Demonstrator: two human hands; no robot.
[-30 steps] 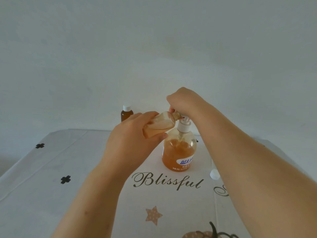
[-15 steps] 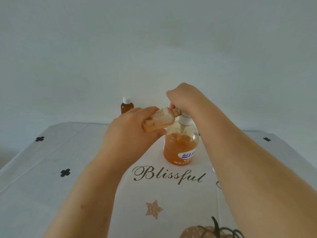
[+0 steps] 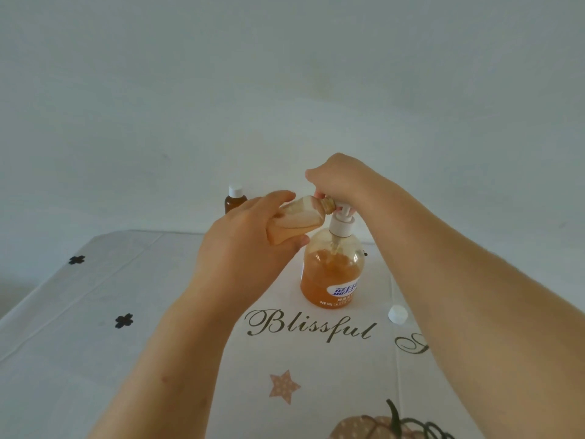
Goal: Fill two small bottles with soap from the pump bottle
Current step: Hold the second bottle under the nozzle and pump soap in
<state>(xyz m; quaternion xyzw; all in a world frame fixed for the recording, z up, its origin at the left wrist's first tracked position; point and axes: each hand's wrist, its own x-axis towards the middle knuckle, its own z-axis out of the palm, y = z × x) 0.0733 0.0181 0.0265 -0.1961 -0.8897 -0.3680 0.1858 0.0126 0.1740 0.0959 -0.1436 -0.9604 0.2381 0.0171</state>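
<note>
**Small bottle held at the pump head**

A tabletop (image 3: 95,343) is spread beneath both hands. It is covered with a white cloth printed with the black script word "Blissful", black flowers, a tan star and a pumpkin.

The left hand (image 3: 243,248) is raised above the cloth, with its fingers and thumb wrapped round a bottle. The right hand (image 3: 342,182) is placed higher and just to the right of the left hand. Its fingers are curled down over the head of a pump, which is hidden beneath them.

A clear plastic pump bottle (image 3: 330,274), roughly half filled with orange soap, has a white collar and a blue-and-white label. It stands upright on the tabletop directly below the right hand.

A small translucent plastic bottle (image 3: 297,220), uncapped, is gripped in the left hand. It is tilted almost onto its side, with its neck pointed at the fingertips of the right hand. Whether the neck touches the spout cannot be told.

A small brown bottle (image 3: 235,201) with a white cap stands upright beyond the left hand, partly hidden by it.

A loose white round cap (image 3: 396,314) lies on the tabletop just beside the right forearm.
</note>
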